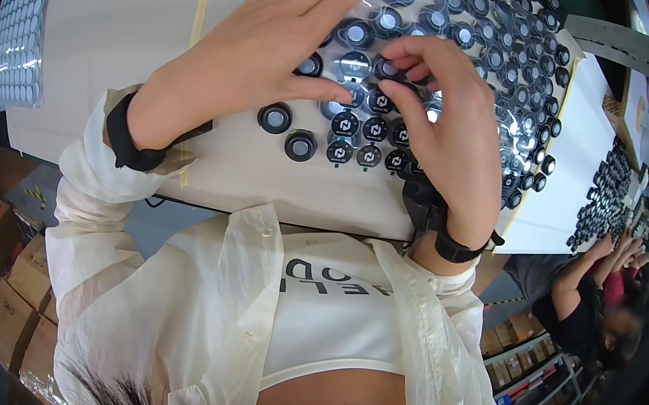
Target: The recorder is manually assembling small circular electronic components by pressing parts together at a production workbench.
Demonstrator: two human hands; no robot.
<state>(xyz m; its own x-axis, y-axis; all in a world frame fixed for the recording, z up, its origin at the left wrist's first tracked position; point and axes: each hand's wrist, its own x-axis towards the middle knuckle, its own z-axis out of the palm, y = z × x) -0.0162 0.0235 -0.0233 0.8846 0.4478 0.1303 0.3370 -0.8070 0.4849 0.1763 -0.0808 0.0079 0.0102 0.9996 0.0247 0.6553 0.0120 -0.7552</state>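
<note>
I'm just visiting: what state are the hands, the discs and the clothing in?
Left hand: palm down, fingers extended.
Right hand: fingers curled; grip unclear.
Printed black discs: printed faces up, in rows.
Sheet of pale discs: lying on the table.
Overshirt: worn open.
Black wristbands: around both wrists.

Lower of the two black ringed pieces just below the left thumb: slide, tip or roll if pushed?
The black piece probably slides rather than tips, since it lies flat on the table. Stood on edge, it might roll, given its round outline.
</note>
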